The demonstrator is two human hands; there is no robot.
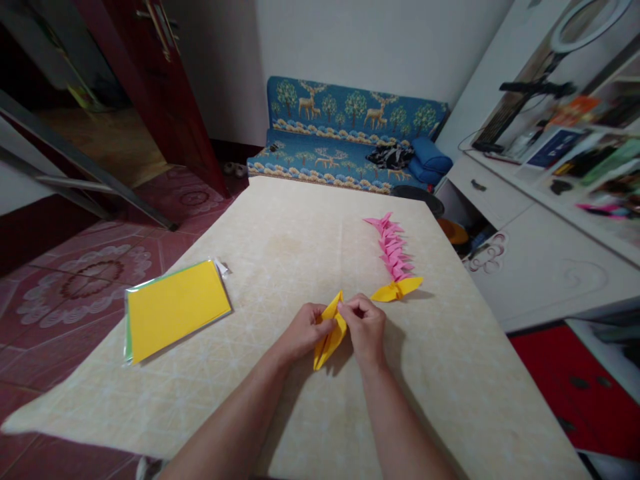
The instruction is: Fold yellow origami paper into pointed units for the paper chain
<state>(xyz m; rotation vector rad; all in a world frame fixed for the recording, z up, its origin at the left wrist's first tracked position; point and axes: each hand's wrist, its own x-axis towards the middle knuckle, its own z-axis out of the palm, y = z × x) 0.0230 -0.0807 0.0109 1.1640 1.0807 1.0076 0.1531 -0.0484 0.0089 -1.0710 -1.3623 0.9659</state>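
A folded piece of yellow paper [329, 343], long and pointed at both ends, is held just above the table between my hands. My left hand [307, 330] grips its left side, thumb on top. With thumb and fingers closed together, my right hand [364, 323] pinches the paper's upper right edge near the far tip. Just beyond my right hand lies another folded yellow paper piece [397, 290] with two pointed wings. Behind it runs a row of several pink folded paper pieces [393, 247]. The fingertips partly hide the fold being gripped.
A clear packet of yellow paper sheets [180, 310], with green showing at its edge, lies on the left of the cloth-covered table [280, 220]. Past the far edge stands a blue patterned sofa [340, 137]. A white cabinet [545, 233] is on the right.
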